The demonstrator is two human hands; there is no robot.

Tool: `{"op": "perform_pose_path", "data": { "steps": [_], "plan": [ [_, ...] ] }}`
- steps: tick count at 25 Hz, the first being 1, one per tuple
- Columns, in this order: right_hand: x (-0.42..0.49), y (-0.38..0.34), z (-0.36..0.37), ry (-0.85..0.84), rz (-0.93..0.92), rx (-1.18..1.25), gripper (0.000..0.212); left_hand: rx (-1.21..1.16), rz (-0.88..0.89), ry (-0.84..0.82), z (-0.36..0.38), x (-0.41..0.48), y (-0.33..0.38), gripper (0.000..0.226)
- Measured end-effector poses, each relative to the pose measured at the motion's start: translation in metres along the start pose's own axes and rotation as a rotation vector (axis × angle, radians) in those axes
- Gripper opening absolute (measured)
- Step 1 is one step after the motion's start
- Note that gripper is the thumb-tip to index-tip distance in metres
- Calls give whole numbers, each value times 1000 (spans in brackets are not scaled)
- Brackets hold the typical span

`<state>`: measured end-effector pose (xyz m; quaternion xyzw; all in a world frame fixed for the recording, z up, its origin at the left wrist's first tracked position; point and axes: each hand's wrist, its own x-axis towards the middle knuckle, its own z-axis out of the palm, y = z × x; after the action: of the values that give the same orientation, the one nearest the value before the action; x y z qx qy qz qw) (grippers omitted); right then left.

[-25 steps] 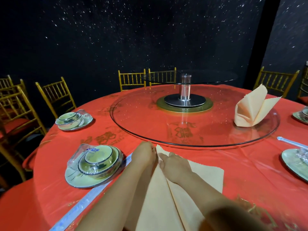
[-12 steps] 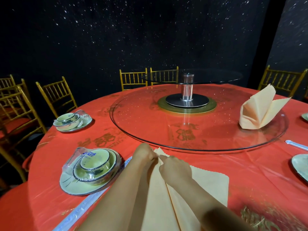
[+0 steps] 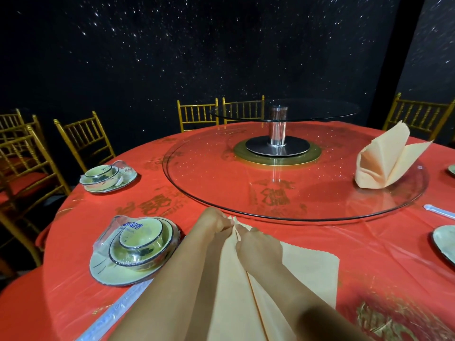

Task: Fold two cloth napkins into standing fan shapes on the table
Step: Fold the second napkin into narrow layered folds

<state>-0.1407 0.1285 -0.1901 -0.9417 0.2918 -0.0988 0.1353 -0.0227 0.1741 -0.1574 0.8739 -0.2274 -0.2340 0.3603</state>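
Head view:

The round table under a red printed plastic cloth fills the frame. At its near edge lies the peach cloth napkin, partly gathered into lengthwise pleats between the two forearms. Its right portion lies flat on the red cloth.

The left hand and right hand meet at the far tip of the pleats. The fingers of both hands are curled and pinch the gathered folds there; the fingertips themselves are hidden.

The second peach cloth napkin, folded into a standing fan, stands upright on the far right part of the large clear glass turntable.

Left of the left forearm sits a plastic-wrapped green bowl-and-plate set. A similar wrapped set sits farther left. A long clear-wrapped utensil packet lies near the left forearm. Gold slatted chairs stand around the far side.
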Motion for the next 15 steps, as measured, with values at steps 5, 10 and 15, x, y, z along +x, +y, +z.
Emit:
{"op": "perform_pose_path", "data": {
  "steps": [5, 10, 15],
  "plan": [
    [1, -1, -3, -73, -12, 0, 47, -81, 7, 43, 8, 7, -1, 41],
    [-2, 9, -15, -6, 26, 327, 40, -268, 51, 52, -2, -4, 3, 34],
    [-13, 0, -50, 304, -81, 549, 17, -443, 170, -6, -28, -44, 26, 24]
  ]
}}
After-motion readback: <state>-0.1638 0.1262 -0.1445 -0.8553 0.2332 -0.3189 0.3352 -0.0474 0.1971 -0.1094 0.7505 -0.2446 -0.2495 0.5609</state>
